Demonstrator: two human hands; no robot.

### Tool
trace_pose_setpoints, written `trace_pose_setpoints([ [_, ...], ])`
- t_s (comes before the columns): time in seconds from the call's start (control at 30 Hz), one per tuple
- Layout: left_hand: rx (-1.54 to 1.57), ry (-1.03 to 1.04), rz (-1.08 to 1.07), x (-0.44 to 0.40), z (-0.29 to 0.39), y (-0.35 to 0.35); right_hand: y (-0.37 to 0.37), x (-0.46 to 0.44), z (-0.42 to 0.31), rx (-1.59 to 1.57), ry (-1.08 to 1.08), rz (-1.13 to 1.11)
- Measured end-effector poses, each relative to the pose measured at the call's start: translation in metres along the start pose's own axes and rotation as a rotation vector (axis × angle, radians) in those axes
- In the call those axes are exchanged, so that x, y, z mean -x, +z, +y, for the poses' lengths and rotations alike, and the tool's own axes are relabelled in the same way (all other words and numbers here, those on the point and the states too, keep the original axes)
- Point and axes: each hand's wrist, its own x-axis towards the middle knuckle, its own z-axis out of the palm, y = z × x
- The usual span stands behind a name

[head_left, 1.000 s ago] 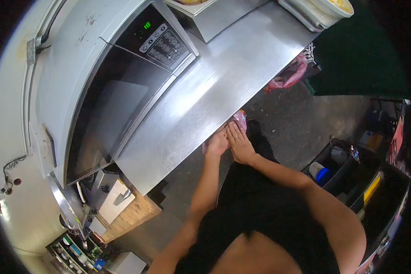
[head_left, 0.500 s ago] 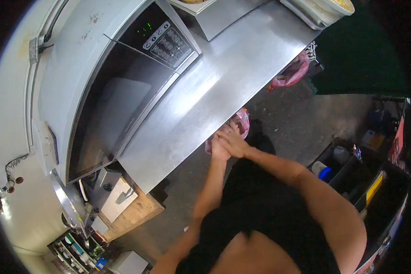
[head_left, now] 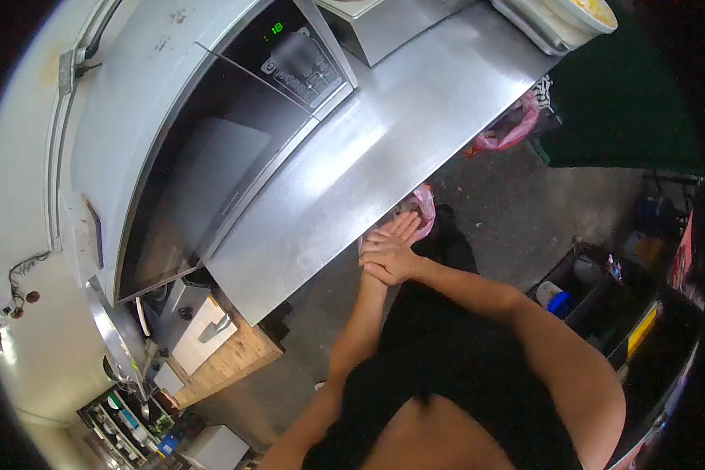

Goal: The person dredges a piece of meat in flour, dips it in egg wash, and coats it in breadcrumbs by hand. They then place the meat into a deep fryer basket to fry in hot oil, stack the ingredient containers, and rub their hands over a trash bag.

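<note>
My left hand (head_left: 403,225) reaches toward the edge of the steel counter, with its fingers stretched out and nothing in them. Across its palm and wrist lies my right hand (head_left: 389,258), its fingers curled over the left hand. Directly beyond and below the hands, a pink plastic bag (head_left: 424,211) hangs open by the counter's edge. Its contents are too dim and partly covered to make out.
The steel counter (head_left: 321,188) holds a microwave (head_left: 204,172) and a metal container (head_left: 399,27). A second pink bag (head_left: 513,133) hangs farther along. At lower left stands a wooden table (head_left: 239,352); black bins (head_left: 595,305) are at right.
My right hand has slid from the fingers of my left hand back toward its wrist. The left fingers now show more, and more of the pink bag's opening is visible.
</note>
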Motion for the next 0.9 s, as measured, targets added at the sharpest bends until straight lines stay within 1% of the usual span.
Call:
trace_pose_setpoints([
  [0.03, 0.007, -0.004, -0.026, 0.003, -0.002, -0.002, 0.002, -0.001, 0.0, -0.008, -0.013, -0.009],
  [0.13, 0.018, 0.006, -0.089, 0.009, -0.005, 0.001, -0.001, 0.012, 0.033, 0.225, 0.38, -0.153],
  [0.23, 0.053, -0.086, -0.097, 0.024, 0.009, 0.023, -0.011, 0.031, 0.062, 0.361, 0.526, -0.325],
  [0.33, -0.013, 0.101, 0.021, 0.03, 0.012, 0.052, 0.005, 0.032, 0.087, 0.55, 0.469, -0.083],
  [0.37, -0.042, 0.164, 0.065, 0.033, 0.014, 0.057, 0.004, 0.037, 0.099, 0.46, 0.432, 0.083],
  [0.4, -0.126, 0.196, 0.006, 0.042, 0.022, 0.07, 0.003, 0.053, 0.117, 0.364, 0.395, 0.249],
  [0.43, -0.213, 0.223, -0.051, 0.056, 0.033, 0.088, 0.013, 0.055, 0.135, 0.152, 0.683, 0.312],
  [0.47, -0.297, 0.248, -0.106, 0.065, 0.039, 0.096, 0.024, 0.058, 0.152, -0.051, 0.962, 0.422],
  [0.57, -0.777, 0.322, 0.14, 0.042, 0.028, 0.066, 0.025, 0.056, 0.14, -0.691, 1.251, 0.513],
  [0.6, -0.556, 0.298, 0.165, 0.03, 0.016, 0.059, 0.032, 0.07, 0.155, -0.83, 1.311, 0.424],
  [0.63, -0.859, 0.512, 0.113, 0.024, 0.016, 0.058, 0.032, 0.069, 0.144, -0.873, 1.317, 0.411],
  [0.7, -1.451, 0.925, 0.012, 0.014, 0.011, 0.058, 0.032, 0.067, 0.121, -0.776, 1.253, 0.327],
  [0.73, -1.502, 0.983, -0.04, 0.008, 0.007, 0.062, 0.028, 0.069, 0.113, -0.698, 1.193, 0.241],
  [0.83, -1.198, 0.56, -0.202, -0.015, 0.01, 0.052, 0.009, 0.065, 0.1, -0.374, 0.927, -0.051],
  [0.87, -1.161, 0.571, -0.135, -0.032, 0.003, 0.036, -0.001, 0.061, 0.094, -0.307, 0.873, -0.129],
  [0.9, -1.008, 0.407, -0.166, -0.041, 0.0, 0.029, -0.011, 0.054, 0.084, -0.249, 0.82, -0.194],
])
